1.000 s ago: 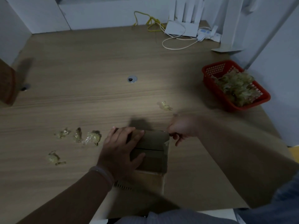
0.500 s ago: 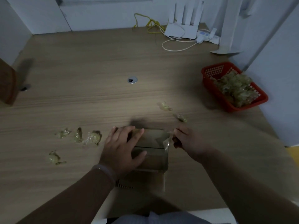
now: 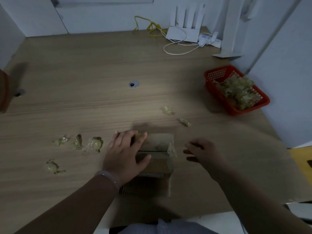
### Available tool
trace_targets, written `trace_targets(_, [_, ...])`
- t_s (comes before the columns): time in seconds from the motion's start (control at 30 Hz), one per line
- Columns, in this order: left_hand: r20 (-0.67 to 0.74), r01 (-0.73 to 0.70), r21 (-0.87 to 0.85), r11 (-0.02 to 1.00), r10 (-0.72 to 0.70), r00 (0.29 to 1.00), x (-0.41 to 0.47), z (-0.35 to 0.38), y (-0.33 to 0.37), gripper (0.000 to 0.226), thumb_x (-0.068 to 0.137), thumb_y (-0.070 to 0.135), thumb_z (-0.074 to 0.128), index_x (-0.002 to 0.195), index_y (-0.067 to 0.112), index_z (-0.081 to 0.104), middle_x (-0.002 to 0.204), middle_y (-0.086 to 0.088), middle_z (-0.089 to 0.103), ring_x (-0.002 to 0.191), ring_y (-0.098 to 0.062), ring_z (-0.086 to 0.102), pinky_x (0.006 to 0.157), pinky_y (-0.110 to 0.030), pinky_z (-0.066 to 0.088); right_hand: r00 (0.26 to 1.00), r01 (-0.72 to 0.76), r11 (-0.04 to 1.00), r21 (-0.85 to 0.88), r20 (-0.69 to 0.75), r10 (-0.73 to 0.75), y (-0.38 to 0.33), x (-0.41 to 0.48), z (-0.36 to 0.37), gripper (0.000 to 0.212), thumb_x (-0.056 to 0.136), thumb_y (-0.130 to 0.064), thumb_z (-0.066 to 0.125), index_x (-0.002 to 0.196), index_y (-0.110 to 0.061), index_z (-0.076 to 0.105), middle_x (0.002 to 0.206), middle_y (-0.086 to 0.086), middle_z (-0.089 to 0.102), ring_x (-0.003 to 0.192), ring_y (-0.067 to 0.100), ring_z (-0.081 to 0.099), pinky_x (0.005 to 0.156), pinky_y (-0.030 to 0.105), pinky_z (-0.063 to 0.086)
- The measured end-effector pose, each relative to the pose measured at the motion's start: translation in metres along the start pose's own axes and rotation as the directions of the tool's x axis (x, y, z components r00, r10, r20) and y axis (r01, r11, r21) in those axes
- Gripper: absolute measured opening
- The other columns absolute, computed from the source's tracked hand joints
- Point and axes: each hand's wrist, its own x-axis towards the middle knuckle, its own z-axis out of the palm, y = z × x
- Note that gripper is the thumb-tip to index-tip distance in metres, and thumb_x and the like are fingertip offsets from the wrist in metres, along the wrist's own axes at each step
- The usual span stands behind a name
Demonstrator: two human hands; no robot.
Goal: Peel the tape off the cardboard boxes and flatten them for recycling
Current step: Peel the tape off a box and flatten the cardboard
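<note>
Here — one hand on the cardboard box (image 3: 157,146).
The left hand (image 3: 125,154) hides the box's left part, fingers (image 3: 125,137) spread flat; the blurry right hand (image 3: 200,152) hangs just right of it, fingers loose, beside a stuck-up tape bit (image 3: 171,150). Far right of the box, a red basket (image 3: 214,76) holds crumpled tape (image 3: 239,92).

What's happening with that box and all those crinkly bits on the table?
A person is peeling tape off a cardboard box. The left hand presses flat on its top. The right hand hovers just right of it, fingers loose, beside a loose piece of that tape sticking up from the box's right edge. Crumpled scraps lie on the table, and a red basket holds more.
</note>
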Motion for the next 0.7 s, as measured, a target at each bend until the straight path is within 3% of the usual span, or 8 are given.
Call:
trace_targets(0.07, [0.002,-0.002,0.010,1.000,0.002,1.000,0.000,0.000,0.000,0.068,0.080,0.063,0.043,0.137,0.027,0.050,0.132,-0.005,0.050,0.123,-0.027,0.047,0.116,-0.047,0.017,0.995,0.092,0.995,-0.046,0.038,-0.090,-0.002,0.001,0.009,0.012,0.092,-0.020,0.063,0.096,-0.030,0.065,0.094,-0.002,0.069,0.082,0.010,0.070,0.073,0.033,0.058])
trace_targets(0.1, [0.004,-0.003,0.016,1.000,0.003,1.000,0.000,0.000,0.000,0.068,0.080,0.063,0.043,0.137,0.027,0.050,0.132,-0.005,0.050,0.123,-0.027,0.047,0.116,-0.047,0.017,0.987,0.157,0.976,-0.152,0.067,-0.148,-0.002,0.001,0.012,0.011,0.090,-0.024,0.065,0.089,-0.035,0.067,0.089,-0.007,0.069,0.080,0.007,0.068,0.072,0.031,0.058])
trace_targets(0.17, [0.002,-0.003,0.022,1.000,0.003,1.000,0.000,0.000,0.000,0.068,0.080,0.063,0.044,0.137,0.027,0.051,0.131,-0.005,0.050,0.122,-0.027,0.048,0.116,-0.047,0.017,0.955,0.295,0.872,-0.390,0.117,-0.271,0.000,-0.002,0.021,0.006,0.083,-0.031,0.072,0.077,-0.032,0.069,0.072,-0.013,0.065,0.068,-0.002,0.061,0.063,0.023,0.050])
trace_targets(0.23, [0.001,-0.002,0.028,1.000,0.002,1.000,0.000,0.000,0.001,0.068,0.079,0.064,0.044,0.137,0.028,0.051,0.131,-0.005,0.051,0.123,-0.026,0.048,0.116,-0.047,0.018,0.934,0.342,0.786,-0.515,0.093,-0.346,0.002,-0.004,0.027,0.005,0.078,-0.035,0.074,0.079,-0.030,0.073,0.069,-0.015,0.065,0.065,-0.005,0.060,0.057,0.018,0.044])
trace_targets(0.5, [0.008,0.014,0.073,0.997,-0.015,1.000,-0.001,0.002,0.000,0.070,0.079,0.067,0.040,0.138,0.031,0.049,0.133,-0.003,0.049,0.124,-0.024,0.047,0.114,-0.051,0.021,0.966,0.229,0.822,-0.521,0.017,-0.258,-0.002,-0.002,0.025,0.009,0.081,-0.022,0.072,0.072,-0.021,0.070,0.067,-0.005,0.069,0.068,0.012,0.066,0.065,0.032,0.053])
trace_targets(0.7, [-0.015,0.016,0.062,0.998,-0.015,1.000,0.000,0.006,0.000,0.070,0.078,0.066,0.041,0.138,0.031,0.048,0.132,-0.003,0.049,0.124,-0.026,0.047,0.114,-0.050,0.022,0.907,0.350,0.683,-0.640,0.051,-0.418,0.002,-0.009,0.029,0.011,0.082,-0.019,0.069,0.073,-0.022,0.065,0.069,-0.006,0.061,0.064,0.011,0.055,0.058,0.026,0.039])
